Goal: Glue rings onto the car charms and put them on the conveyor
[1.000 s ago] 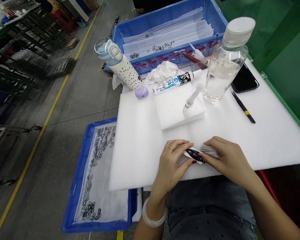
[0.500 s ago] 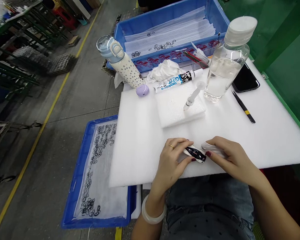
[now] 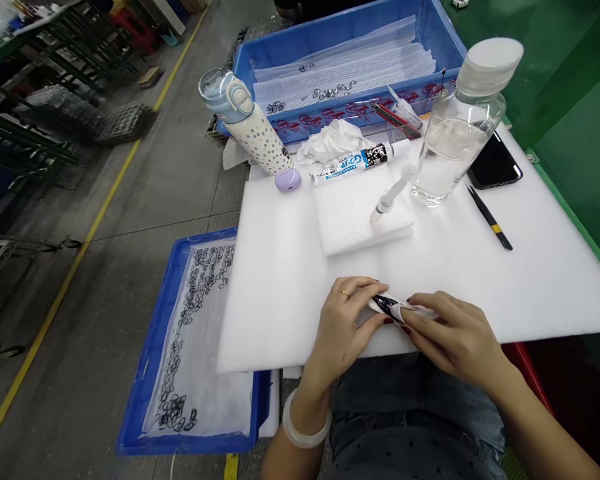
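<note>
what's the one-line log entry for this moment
left hand: holds small dark glossy part | right hand: presses white cloth on it | white foam mat

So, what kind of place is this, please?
Probably a factory assembly bench: blue bins of small dark rings, a foam work pad, a glue tube, and a yellow floor line.

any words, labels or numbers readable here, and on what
White and blue glue tube: large blue lettering and a dark printed end, too blurred to read.
Blue plastic crate, front strip: red printed marks, too small to read.
Small dark part between the left hand and right hand: no readable text.
</note>
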